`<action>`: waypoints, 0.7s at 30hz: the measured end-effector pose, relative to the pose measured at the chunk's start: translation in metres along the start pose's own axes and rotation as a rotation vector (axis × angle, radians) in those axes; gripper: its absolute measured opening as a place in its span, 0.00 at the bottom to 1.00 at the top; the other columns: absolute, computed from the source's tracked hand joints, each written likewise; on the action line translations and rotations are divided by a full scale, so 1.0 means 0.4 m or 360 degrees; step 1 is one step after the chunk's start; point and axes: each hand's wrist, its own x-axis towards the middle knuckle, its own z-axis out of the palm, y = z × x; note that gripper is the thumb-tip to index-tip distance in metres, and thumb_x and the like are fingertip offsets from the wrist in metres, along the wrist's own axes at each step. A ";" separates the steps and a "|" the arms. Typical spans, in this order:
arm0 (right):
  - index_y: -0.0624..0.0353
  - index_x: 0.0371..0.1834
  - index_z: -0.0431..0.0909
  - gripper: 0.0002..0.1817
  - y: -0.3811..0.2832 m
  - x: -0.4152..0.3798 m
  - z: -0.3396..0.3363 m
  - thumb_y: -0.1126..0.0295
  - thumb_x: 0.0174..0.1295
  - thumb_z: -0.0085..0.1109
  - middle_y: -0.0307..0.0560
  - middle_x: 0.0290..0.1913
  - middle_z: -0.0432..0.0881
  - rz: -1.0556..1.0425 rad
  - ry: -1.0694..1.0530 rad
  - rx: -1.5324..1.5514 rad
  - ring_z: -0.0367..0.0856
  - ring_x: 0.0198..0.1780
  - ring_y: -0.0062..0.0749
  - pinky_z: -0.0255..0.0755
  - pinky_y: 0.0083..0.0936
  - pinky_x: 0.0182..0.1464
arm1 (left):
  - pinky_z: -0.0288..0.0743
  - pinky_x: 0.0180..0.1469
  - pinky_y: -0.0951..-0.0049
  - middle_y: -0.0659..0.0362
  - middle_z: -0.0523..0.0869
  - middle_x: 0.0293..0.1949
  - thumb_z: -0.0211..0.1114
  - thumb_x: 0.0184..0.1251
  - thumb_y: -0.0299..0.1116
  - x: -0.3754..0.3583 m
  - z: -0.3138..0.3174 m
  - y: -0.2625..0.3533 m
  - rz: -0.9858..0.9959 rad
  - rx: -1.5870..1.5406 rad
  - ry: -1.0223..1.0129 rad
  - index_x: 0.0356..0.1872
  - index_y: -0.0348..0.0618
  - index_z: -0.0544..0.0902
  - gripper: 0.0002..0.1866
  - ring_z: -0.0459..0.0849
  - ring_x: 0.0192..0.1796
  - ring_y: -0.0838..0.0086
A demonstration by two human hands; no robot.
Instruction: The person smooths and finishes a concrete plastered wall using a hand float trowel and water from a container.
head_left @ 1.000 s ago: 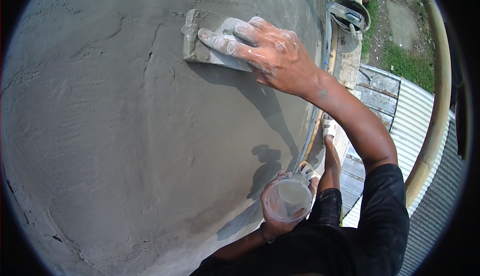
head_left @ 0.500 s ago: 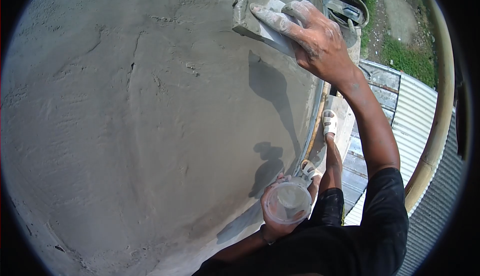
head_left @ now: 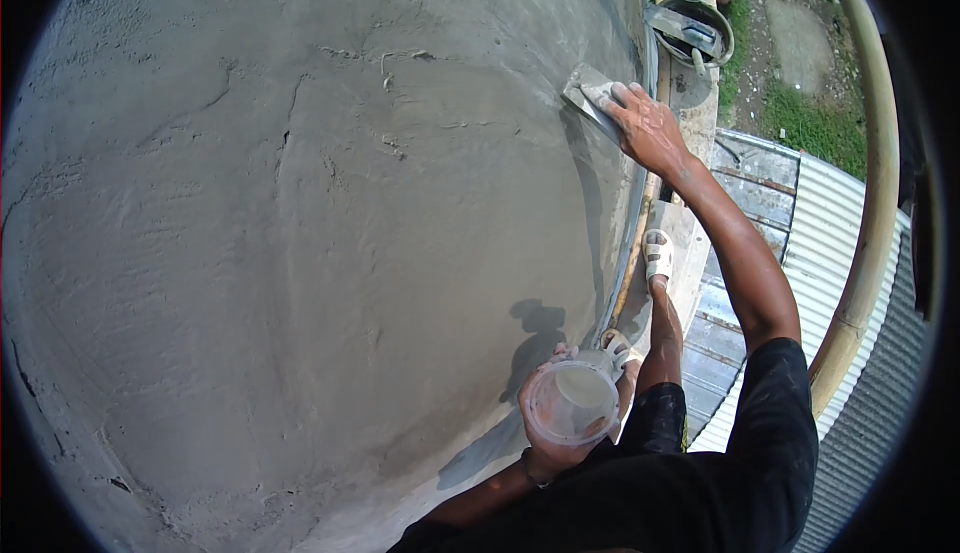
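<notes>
My right hand (head_left: 650,133) grips a pale, mortar-smeared plastering float (head_left: 592,95) at the upper right of the wall. The float's face lies close over the wet grey plaster (head_left: 400,223), near the wall's right edge. Low in the view, my left hand (head_left: 556,448) is wrapped round a round, clear plastic tub (head_left: 572,408). I look down into its open mouth, where a little whitish liquid shows. Shadows of my arm and head fall on the plaster.
A black bucket (head_left: 722,28) with a trowel (head_left: 684,28) across it stands on the scaffold at upper right. My sandalled feet are on a narrow plank (head_left: 684,253). A bamboo pole (head_left: 868,253) curves past on the right, above corrugated roofing (head_left: 825,213) far below.
My right hand has moved right and down with the float, out to the wall's edge. The tub in my left hand has barely moved.
</notes>
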 end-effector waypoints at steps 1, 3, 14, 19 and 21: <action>0.41 0.67 0.74 0.29 -0.043 0.034 -0.071 0.72 0.59 0.60 0.47 0.62 0.76 0.0076 0.0293 -0.0016 0.76 0.60 0.42 0.79 0.37 0.53 | 0.51 0.76 0.45 0.34 0.60 0.70 0.82 0.48 0.38 0.002 0.002 -0.001 0.0000 0.0006 0.0003 0.71 0.39 0.46 0.57 0.62 0.74 0.43; 0.41 0.66 0.75 0.31 -0.133 0.100 -0.236 0.73 0.56 0.64 0.46 0.59 0.78 -0.0131 0.0602 0.0163 0.78 0.58 0.41 0.80 0.35 0.53 | 0.55 0.75 0.48 0.35 0.63 0.69 0.83 0.49 0.39 0.009 0.006 -0.001 0.0069 0.0019 0.0082 0.70 0.35 0.49 0.56 0.66 0.72 0.47; 0.45 0.63 0.77 0.26 -0.084 -0.096 0.052 0.73 0.57 0.62 0.49 0.62 0.76 -0.0060 -0.0226 0.0172 0.74 0.64 0.47 0.79 0.39 0.56 | 0.58 0.74 0.48 0.36 0.64 0.69 0.81 0.50 0.36 0.015 0.002 0.014 0.0155 0.0091 0.0040 0.70 0.35 0.48 0.55 0.68 0.72 0.47; 0.44 0.67 0.75 0.30 -0.041 -0.070 0.043 0.76 0.57 0.57 0.57 0.61 0.76 0.0153 -0.0102 0.0239 0.76 0.62 0.53 0.72 0.41 0.63 | 0.59 0.73 0.49 0.35 0.65 0.68 0.80 0.52 0.35 0.006 0.009 0.024 0.0140 -0.0018 0.0059 0.70 0.34 0.48 0.53 0.68 0.71 0.48; 0.47 0.62 0.77 0.26 -0.114 0.048 -0.163 0.75 0.57 0.57 0.56 0.60 0.76 0.0055 0.0322 0.0360 0.75 0.61 0.52 0.74 0.41 0.61 | 0.59 0.73 0.49 0.35 0.65 0.68 0.79 0.53 0.35 -0.002 0.007 0.024 0.0101 -0.0095 0.0067 0.70 0.35 0.48 0.52 0.69 0.71 0.48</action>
